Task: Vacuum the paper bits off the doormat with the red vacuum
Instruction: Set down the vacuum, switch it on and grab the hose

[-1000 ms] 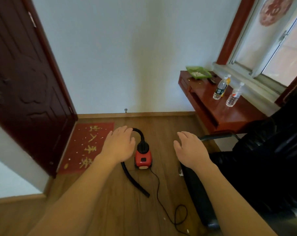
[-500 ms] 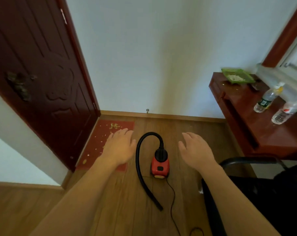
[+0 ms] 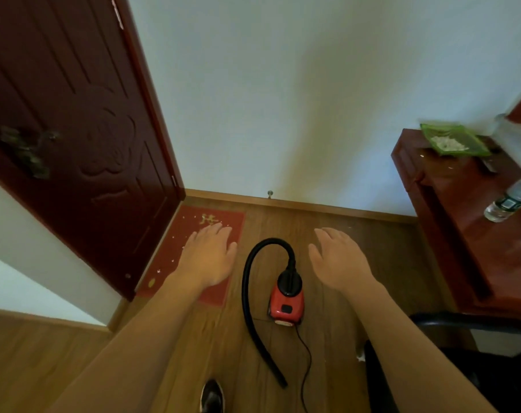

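A small red vacuum (image 3: 286, 307) stands on the wood floor, its black hose (image 3: 248, 296) arching up and back down toward me. The red doormat (image 3: 190, 234) lies to its left by the door, speckled with pale paper bits (image 3: 175, 251). My left hand (image 3: 208, 257) hovers open over the mat, hiding part of it. My right hand (image 3: 338, 259) hovers open to the right of the vacuum. Neither hand holds anything.
A dark red door (image 3: 74, 150) stands open on the left. A red wooden desk (image 3: 474, 234) at the right carries a green tray (image 3: 453, 140) and a water bottle (image 3: 509, 199). A black chair (image 3: 462, 365) sits at lower right. The power cord (image 3: 307, 368) trails toward me beside my shoe (image 3: 212, 394).
The view has swung left and closer: the vacuum now lies between my hands, the doormat is nearer, and the desk has shifted to the right edge. Both hands stay spread and empty.
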Tool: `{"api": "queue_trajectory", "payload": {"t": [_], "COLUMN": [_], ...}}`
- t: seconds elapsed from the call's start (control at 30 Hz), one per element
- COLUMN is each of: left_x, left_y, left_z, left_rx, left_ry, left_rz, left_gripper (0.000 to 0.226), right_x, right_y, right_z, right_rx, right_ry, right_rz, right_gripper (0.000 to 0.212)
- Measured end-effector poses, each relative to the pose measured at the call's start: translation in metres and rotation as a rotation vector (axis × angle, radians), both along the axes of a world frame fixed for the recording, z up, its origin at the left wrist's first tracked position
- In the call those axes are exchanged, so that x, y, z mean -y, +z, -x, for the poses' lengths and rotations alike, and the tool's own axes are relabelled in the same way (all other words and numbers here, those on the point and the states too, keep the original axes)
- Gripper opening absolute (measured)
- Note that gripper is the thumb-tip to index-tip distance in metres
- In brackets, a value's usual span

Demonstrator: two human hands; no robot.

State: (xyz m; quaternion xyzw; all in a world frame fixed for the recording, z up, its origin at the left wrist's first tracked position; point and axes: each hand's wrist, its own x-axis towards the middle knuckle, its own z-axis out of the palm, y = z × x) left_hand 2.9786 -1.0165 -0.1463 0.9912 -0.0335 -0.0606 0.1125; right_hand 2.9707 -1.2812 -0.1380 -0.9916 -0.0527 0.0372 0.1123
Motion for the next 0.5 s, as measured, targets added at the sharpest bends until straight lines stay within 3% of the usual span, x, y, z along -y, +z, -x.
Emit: {"api": "queue_trajectory", "payload": {"t": [0.5], "left_x": [-0.075], "left_y": [-0.043], "left_z": [-0.17], "left_rx": [-0.06], "left_ry": [-0.121], "left_rz": [-0.003], "left_gripper": [0.055], "right_x": [-0.069], "right_y": [-0.046], "right_z": [-0.137], "right_rx": [-0.041], "right_ry": [-0.117], "right_rz": [0.023], "right_gripper": [0.035]}}
